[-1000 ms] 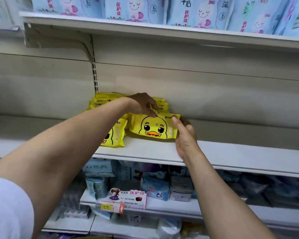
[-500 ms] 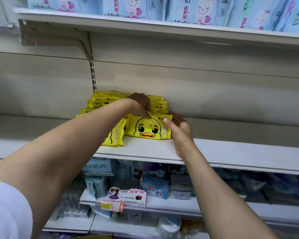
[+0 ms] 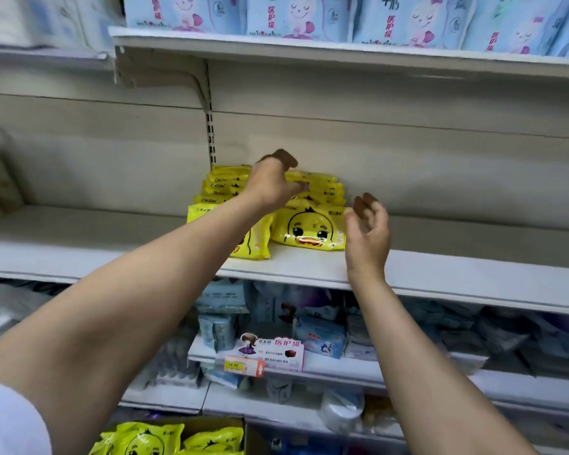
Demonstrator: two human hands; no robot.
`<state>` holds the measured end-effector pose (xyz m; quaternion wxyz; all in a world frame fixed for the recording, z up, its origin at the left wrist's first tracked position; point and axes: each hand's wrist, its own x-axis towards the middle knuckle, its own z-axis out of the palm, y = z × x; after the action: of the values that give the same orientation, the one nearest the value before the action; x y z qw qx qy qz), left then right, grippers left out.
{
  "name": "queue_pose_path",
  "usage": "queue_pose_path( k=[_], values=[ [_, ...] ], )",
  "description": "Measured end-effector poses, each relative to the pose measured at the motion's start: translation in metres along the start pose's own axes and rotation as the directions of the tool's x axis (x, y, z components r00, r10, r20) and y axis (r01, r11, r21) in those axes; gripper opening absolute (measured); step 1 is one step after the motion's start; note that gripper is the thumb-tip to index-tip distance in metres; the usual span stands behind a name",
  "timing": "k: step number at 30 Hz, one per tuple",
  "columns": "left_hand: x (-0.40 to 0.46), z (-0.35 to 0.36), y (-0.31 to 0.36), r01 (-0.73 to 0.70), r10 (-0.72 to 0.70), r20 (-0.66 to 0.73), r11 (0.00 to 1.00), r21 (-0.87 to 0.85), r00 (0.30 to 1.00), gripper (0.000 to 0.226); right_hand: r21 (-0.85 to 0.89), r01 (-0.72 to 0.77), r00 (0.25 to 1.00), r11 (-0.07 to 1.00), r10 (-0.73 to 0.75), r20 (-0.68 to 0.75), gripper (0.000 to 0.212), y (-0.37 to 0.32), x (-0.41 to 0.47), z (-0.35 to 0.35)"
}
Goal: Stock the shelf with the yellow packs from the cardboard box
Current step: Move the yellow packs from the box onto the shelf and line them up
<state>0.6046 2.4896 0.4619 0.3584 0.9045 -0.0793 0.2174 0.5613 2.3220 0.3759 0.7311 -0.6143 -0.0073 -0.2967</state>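
The yellow packs (image 3: 309, 229) sit in two rows on the middle shelf (image 3: 440, 274), with more down in the box (image 3: 211, 436) at the bottom. Left hand (image 3: 271, 183) hovers over the back packs, fingers loosely spread, holding nothing. Right hand (image 3: 368, 231) is just beside the front duck pack, fingers relaxed and apart.

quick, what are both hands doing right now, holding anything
Left hand: open, fingers loosely curled above the yellow packs on the shelf, holding nothing.
Right hand: open, beside the front pack, holding nothing.
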Motion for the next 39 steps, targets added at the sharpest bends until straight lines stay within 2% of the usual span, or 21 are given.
queue_pose_path(
  k=[3, 6, 13, 16, 19, 23, 26, 29, 30, 32, 36, 39],
  values=[
    [-0.028, -0.015, -0.009, 0.074, -0.093, -0.062, 0.961, -0.265, 0.994, 0.049, 0.060, 0.021, 0.998, 0.998, -0.024, 0.058, 0.037, -0.014, -0.037, 0.030],
    [-0.056, -0.028, -0.032, 0.131, -0.195, -0.084, 0.865, -0.485, 0.977, 0.038, 0.133, -0.024, 0.991, 0.991, 0.005, 0.135, 0.036, -0.021, -0.073, 0.062],
    [-0.136, -0.078, -0.116, 0.203, -0.426, -0.158, 0.685, -0.700, 0.891, 0.020, 0.152, -0.188, 0.950, 0.970, 0.141, 0.278, 0.039, -0.008, -0.153, 0.121],
    [-0.196, -0.084, -0.177, 0.324, -0.571, -0.140, 0.632, -0.704, 0.809, 0.022, 0.020, -0.303, 0.894, 0.953, 0.277, 0.352, 0.034, 0.035, -0.204, 0.134],
    [-0.266, -0.080, -0.241, 0.472, -0.700, -0.078, 0.554, -0.686, 0.710, 0.022, -0.159, -0.446, 0.788, 0.881, 0.471, 0.398, 0.024, 0.088, -0.257, 0.133],
    [-0.355, -0.070, -0.305, 0.651, -0.827, 0.039, 0.412, -0.637, 0.561, 0.021, -0.365, -0.579, 0.642, 0.729, 0.684, 0.347, 0.015, 0.143, -0.317, 0.123],
    [-0.409, -0.064, -0.343, 0.755, -0.890, 0.076, 0.332, -0.566, 0.449, 0.027, -0.489, -0.618, 0.547, 0.616, 0.784, 0.295, 0.011, 0.175, -0.353, 0.117],
    [-0.447, -0.059, -0.374, 0.811, -0.932, 0.110, 0.237, -0.535, 0.345, 0.036, -0.529, -0.682, 0.446, 0.506, 0.860, 0.248, 0.009, 0.208, -0.380, 0.116],
    [-0.456, -0.057, -0.384, 0.826, -0.941, 0.121, 0.210, -0.524, 0.317, 0.038, -0.546, -0.693, 0.421, 0.471, 0.879, 0.224, 0.012, 0.219, -0.389, 0.116],
    [-0.470, -0.053, -0.405, 0.848, -0.955, 0.127, 0.171, -0.501, 0.267, 0.042, -0.564, -0.721, 0.360, 0.403, 0.913, 0.192, 0.032, 0.239, -0.404, 0.118],
    [-0.489, -0.048, -0.439, 0.905, -0.978, 0.125, 0.103, -0.412, 0.168, 0.065, -0.598, -0.755, 0.248, 0.271, 0.961, 0.122, 0.064, 0.268, -0.427, 0.127],
    [-0.496, -0.045, -0.463, 0.918, -0.990, 0.113, 0.034, -0.396, 0.086, 0.083, -0.638, -0.737, 0.238, 0.223, 0.969, 0.064, 0.082, 0.286, -0.432, 0.137]
  ],
)
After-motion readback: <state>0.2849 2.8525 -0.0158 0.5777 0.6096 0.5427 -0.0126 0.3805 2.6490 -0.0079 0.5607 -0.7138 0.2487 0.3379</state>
